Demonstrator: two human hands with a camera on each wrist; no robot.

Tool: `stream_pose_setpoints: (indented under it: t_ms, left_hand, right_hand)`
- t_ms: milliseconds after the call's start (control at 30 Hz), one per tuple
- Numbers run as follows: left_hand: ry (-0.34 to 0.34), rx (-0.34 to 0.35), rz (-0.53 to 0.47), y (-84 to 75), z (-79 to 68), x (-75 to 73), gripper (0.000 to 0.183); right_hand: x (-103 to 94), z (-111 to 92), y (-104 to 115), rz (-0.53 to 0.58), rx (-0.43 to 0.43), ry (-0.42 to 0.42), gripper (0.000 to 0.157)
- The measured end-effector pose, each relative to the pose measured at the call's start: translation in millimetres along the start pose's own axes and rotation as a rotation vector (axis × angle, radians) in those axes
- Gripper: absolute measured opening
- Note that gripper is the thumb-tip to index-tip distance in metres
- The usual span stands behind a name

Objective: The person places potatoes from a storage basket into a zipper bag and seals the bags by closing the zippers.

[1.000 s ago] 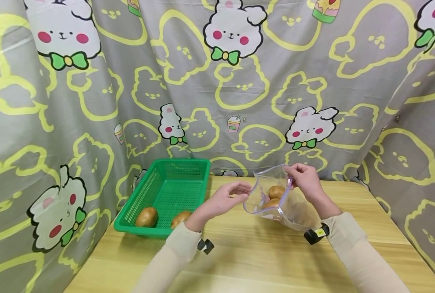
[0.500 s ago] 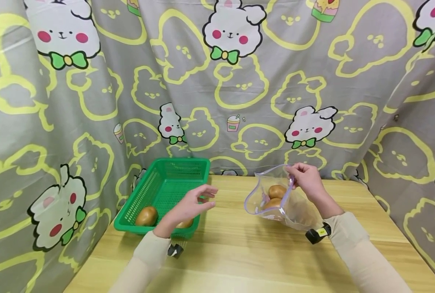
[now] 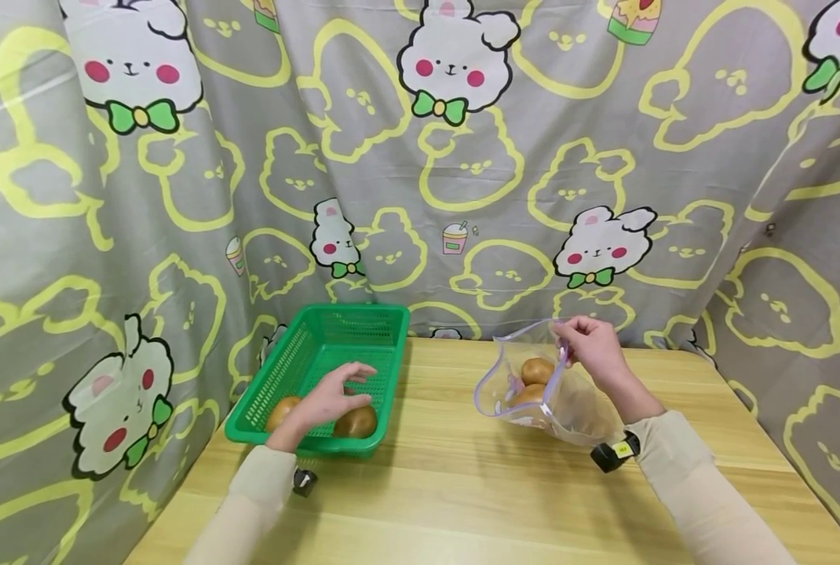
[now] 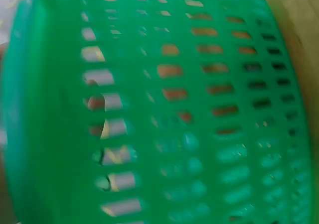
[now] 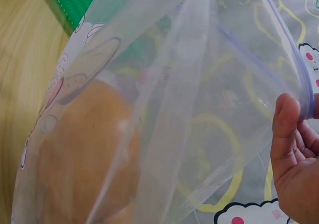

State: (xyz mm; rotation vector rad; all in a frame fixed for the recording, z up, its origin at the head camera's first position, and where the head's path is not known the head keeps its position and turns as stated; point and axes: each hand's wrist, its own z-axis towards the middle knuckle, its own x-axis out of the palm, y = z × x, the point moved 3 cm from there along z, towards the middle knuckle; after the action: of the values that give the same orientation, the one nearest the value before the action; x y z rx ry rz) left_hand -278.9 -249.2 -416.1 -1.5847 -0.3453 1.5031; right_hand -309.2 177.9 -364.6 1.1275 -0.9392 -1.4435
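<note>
My left hand (image 3: 331, 396) hovers over the front of the green plastic basket (image 3: 398, 369), fingers loosely bent and holding nothing. Two glossy brown, bun-shaped items lie in there, one left of the hand (image 3: 282, 410) and partly covered by it, the other (image 3: 356, 424) just below its thumb. On the right, my right hand (image 3: 593, 351) pinches the purple-edged mouth of a clear zip bag (image 3: 582, 408). Its mouth gapes toward the left. Inside sit similar brown items (image 3: 537, 370); a large one (image 5: 92, 154) shows through the plastic in the right wrist view.
Wooden table (image 3: 448, 486) lies between the basket and the bag. A patterned grey curtain (image 3: 385, 267) hangs behind and along both sides. In the left wrist view the slotted basket wall (image 4: 55, 134) fills the blurred frame, hiding the left hand.
My left hand has moved left from beside the bag's mouth to above the basket. The right hand keeps its pinch on the bag, almost unmoved.
</note>
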Motion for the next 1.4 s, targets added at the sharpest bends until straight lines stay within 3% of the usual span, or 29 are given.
stream_pose_setpoints:
  t_ms: [200,467,867,1200,1400]
  left_hand:
    - [0.000,-0.007,0.021,21.3,-0.3,-1.1,0.040]
    - [0.037,0.007,0.012,37.2,-2.0,2.4,0.042]
    - [0.145,-0.090,-0.014,43.8,-3.8,2.8,0.051]
    - [0.182,-0.119,0.027,49.8,-4.8,2.3,0.054]
    - [0.229,-0.103,0.055,48.4,-6.3,3.6,0.051]
  right_hand:
    - [0.1,-1,-1,-0.020,-0.010,-0.003,0.025]
    - [1.6,-2,-1,-0.009,0.005,0.011,0.022]
    - [1.7,0,-3,-0.016,0.017,0.016,0.023]
    - [1.7,-1,-2,-0.039,0.011,0.004,0.026]
    - [1.3,-1,-3,-0.044,0.006,0.007,0.034]
